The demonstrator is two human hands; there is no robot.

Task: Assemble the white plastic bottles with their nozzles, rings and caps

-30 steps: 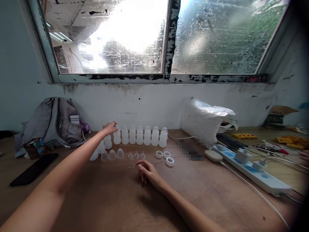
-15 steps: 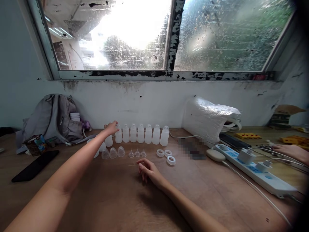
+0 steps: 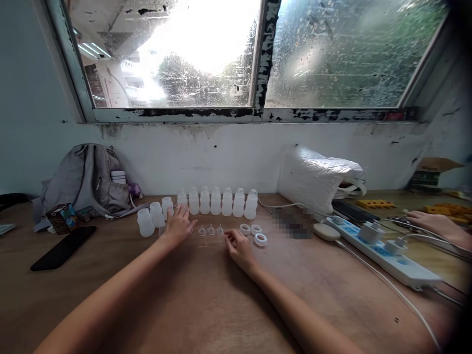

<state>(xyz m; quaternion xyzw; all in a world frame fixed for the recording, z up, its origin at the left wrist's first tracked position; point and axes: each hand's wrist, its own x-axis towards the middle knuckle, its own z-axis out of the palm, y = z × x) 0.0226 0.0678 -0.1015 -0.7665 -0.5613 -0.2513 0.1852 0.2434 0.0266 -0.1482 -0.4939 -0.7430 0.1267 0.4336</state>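
My left hand [image 3: 179, 226] is palm down with fingers spread over the clear dome caps, hiding most of them; only slivers show beside it. Three open-topped frosted bottles [image 3: 146, 223] stand to its left. Behind the fingers runs a row of several capped baby bottles [image 3: 216, 202] along the wall. Three clear bottle nipples [image 3: 210, 230] lie in a line between my hands. My right hand [image 3: 240, 250] rests low over the table, fingers loosely curled, just right of the nipples. Three white collar rings [image 3: 260, 240] lie beyond it to the right.
A grey backpack [image 3: 86, 182], a small printed carton [image 3: 62, 219] and a black phone [image 3: 64, 249] are at left. At right are a silver padded bag [image 3: 319, 179], a white power strip [image 3: 391, 263] with cables and an oval white device [image 3: 326, 232]. Another person's hand [image 3: 438, 223] is at far right.
My left hand has come back from the row's left end, toward me, and down over the dome caps. My right hand has shifted right and slightly forward, closer to the nipples and rings.
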